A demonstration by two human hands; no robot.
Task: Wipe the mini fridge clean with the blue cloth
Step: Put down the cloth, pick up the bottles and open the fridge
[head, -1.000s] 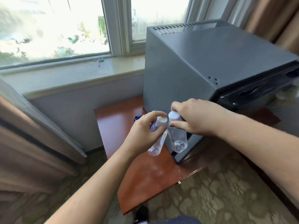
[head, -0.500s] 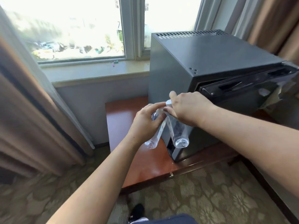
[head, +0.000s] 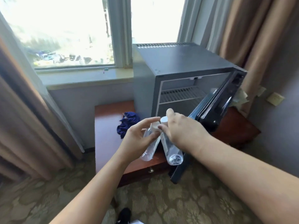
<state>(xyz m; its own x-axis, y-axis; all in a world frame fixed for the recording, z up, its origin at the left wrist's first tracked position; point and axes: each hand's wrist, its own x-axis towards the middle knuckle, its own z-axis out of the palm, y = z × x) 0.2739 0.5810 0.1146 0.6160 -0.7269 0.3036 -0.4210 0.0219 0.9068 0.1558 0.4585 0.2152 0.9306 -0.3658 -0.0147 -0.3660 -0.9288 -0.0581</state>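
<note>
Head view: we log the fridge (head: 182, 62) door (head: 216, 110) now swung wide open, where half a second ago it was only ajar and a second ago looked shut; the wire shelf (head: 179, 94) and the interior we can see hold nothing. Left hand (head: 139, 139) is closed around the neck of one clear bottle (head: 148, 152); right hand (head: 184, 131) is closed around the neck of a second bottle (head: 174, 153). Both bottles hang base-down with their white caps touching, in front of the fridge opening, as in the earlier frames. Cloth (head: 127, 123) lies crumpled on the counter (head: 106, 143), just left of the fridge, untouched. Judgement: the inside is now reachable for wiping, but both hands are occupied, so the bottles need setting down before the cloth can be picked up. Wiping not yet begun.
</note>
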